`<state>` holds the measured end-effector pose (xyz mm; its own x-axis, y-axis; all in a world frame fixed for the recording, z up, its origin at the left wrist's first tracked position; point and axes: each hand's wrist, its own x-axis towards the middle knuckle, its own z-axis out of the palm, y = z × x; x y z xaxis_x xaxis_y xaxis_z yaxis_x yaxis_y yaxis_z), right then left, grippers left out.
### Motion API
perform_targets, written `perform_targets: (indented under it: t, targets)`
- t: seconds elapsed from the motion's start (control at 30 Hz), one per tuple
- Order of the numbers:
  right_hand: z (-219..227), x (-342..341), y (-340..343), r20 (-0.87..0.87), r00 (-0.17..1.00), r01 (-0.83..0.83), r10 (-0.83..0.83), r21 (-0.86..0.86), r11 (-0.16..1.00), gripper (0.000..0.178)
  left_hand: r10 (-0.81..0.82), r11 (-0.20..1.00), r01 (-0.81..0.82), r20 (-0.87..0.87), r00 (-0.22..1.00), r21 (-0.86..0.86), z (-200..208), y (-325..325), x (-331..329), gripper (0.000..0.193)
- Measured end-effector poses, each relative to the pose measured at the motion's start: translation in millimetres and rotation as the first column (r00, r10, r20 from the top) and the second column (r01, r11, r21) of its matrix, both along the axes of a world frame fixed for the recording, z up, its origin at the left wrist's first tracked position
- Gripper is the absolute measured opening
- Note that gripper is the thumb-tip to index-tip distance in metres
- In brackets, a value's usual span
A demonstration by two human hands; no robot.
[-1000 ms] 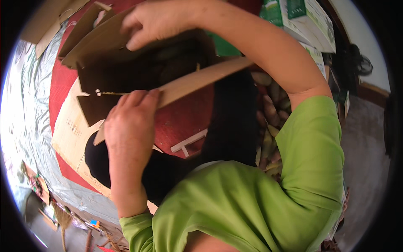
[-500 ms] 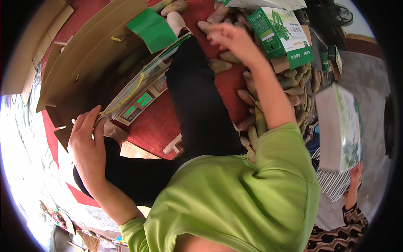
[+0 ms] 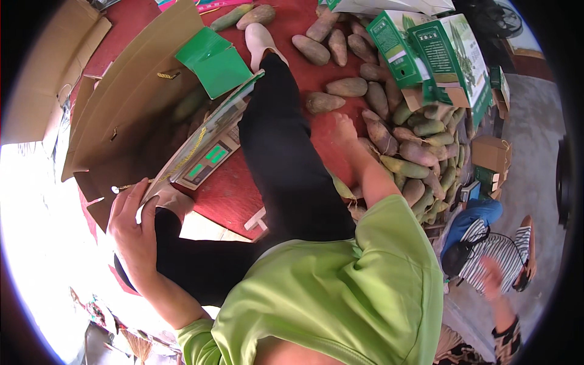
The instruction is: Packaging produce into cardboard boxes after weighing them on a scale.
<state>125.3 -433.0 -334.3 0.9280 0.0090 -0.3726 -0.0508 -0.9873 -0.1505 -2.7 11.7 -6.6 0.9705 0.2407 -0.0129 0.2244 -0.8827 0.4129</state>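
Note:
My left hand (image 3: 132, 234) grips the near edge of an open cardboard box's flap (image 3: 152, 190), thumb on one side and fingers on the other. The tall brown box (image 3: 131, 91) stands open to my left, with a few radishes dimly visible in its shadowed inside. Beside its printed flap, a scale (image 3: 210, 161) shows a lit green display. My right hand (image 3: 344, 131) is over the red mat (image 3: 331, 143), just left of the radish pile (image 3: 413, 155). Motion blurs its fingers, and I see nothing clearly held in them.
Loose radishes (image 3: 311, 50) lie on the mat beyond my right hand. Green and white cartons (image 3: 453, 58) stand at the far right, against the pile. A green flap (image 3: 213, 61) juts up by my shoe (image 3: 260, 42). At right are a co-worker's hand (image 3: 491, 277) and another person in stripes (image 3: 490, 255).
My right hand has come back toward me, from above the far radishes. The carton that a co-worker held at right is gone from there; another carton now stands among those at the far right.

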Motion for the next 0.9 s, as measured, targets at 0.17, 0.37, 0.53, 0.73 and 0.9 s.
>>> perform_targets:
  t: [0.17, 0.37, 0.53, 0.73, 0.9]
  targets:
    - [3, 56, 17, 0.060, 0.988, -0.133, 0.142, -0.132, 0.982, 0.053, 0.028, 0.999, -0.028, -0.003, 1.000, -0.021, 1, 0, 1, 0.025]
    - [10, 69, 29, 0.005, 0.940, -0.338, 0.340, -0.085, 0.937, 0.069, -0.014, 1.000, 0.013, -0.030, 0.999, -0.016, 8, -5, 7, 0.030]
    - [-11, 53, 16, -0.067, 0.921, -0.385, 0.384, -0.298, 0.873, 0.066, -0.010, 0.999, 0.008, -0.063, 0.998, -0.033, 12, -3, 6, 0.032]
    - [-11, 22, 14, -0.131, 0.825, -0.561, 0.550, -0.313, 0.766, 0.053, -0.017, 1.000, 0.015, -0.102, 0.995, -0.027, 13, 1, 3, 0.033]
    - [-40, 13, 0, -0.089, 0.743, -0.663, 0.663, -0.231, 0.712, 0.060, -0.050, 0.999, 0.050, -0.072, 0.996, -0.011, 8, 5, 3, 0.030]
